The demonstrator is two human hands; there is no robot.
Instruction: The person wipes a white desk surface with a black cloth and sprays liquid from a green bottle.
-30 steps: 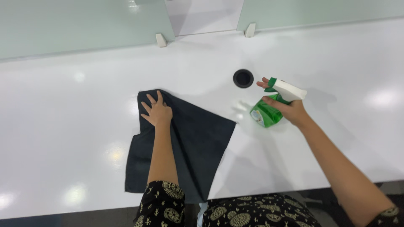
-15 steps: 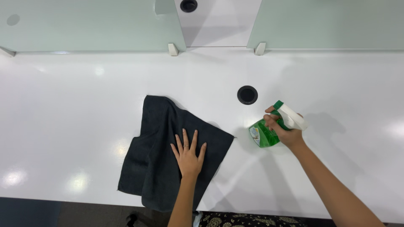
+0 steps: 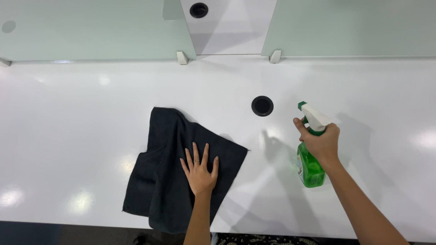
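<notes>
Head view | right hand [image 3: 321,143] is now holding the green spray bottle [image 3: 310,167] upright, fist gripping, right of centre | left hand [image 3: 199,169] is lying spread on the dark cloth [image 3: 168,181], lower centre | one bottle, one cloth, one grommet hole [image 3: 262,105]

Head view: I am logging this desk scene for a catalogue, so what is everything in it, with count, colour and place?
Cloth: one, black, spread flat near the front edge of the desk, under the left hand.
Spray bottle: one, green with a white trigger head, held above the desk to the right.
Cable port: one, black, round, set into the desk mid-surface; a second one beyond the panels.
Desk: one, glossy white.
Divider panels: two, pale green, along the back.
Panel brackets: two, white, at the panels' inner ends.
Left hand: flat, fingers spread on the cloth.
Right hand: gripping the bottle's neck.
</notes>
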